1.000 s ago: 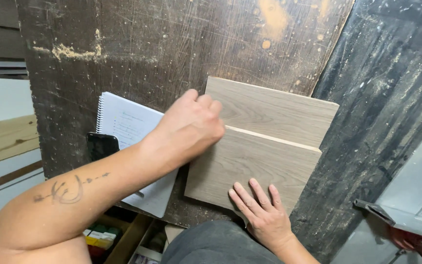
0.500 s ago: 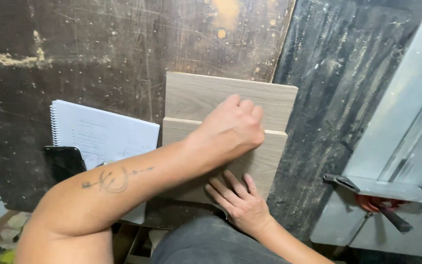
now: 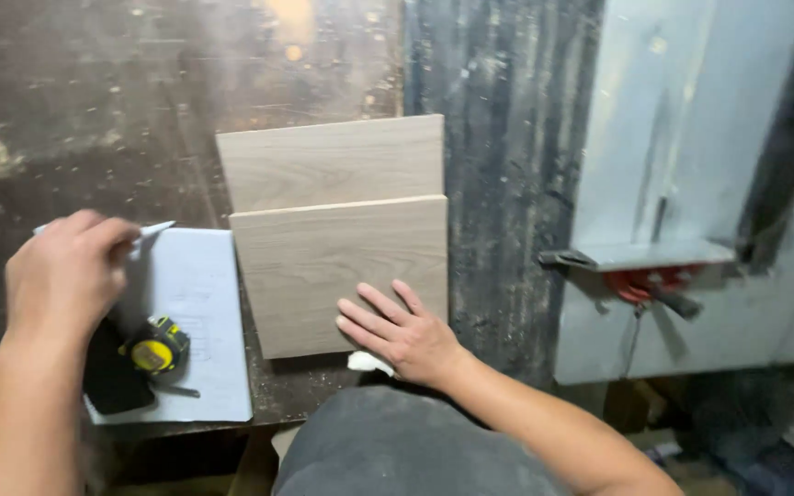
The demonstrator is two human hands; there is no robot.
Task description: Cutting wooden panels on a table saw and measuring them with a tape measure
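Two light wood-grain panels lie on the dark, scratched workbench point(image 3: 94, 110), the near panel point(image 3: 337, 266) overlapping the far panel point(image 3: 333, 161). My right hand point(image 3: 402, 335) rests flat on the near panel's front right corner, fingers spread. My left hand point(image 3: 66, 276) hovers over a white notebook point(image 3: 199, 312) left of the panels, fingers closed around a thin white pen point(image 3: 153, 230) whose tip points right. A yellow and black tape measure point(image 3: 158, 344) sits on the notebook just below that hand, beside a black phone point(image 3: 117, 377).
A grey metal saw table point(image 3: 691, 138) with a fence rail point(image 3: 636, 255) and a red part point(image 3: 645, 280) stands to the right, past a dark strip of bench. My grey-clad knee point(image 3: 397, 450) is at the bench's front edge.
My left hand left the panels and swung left over the notebook, now gripping a pen. The view shifted right, revealing the tape measure. My right hand stayed on the near panel.
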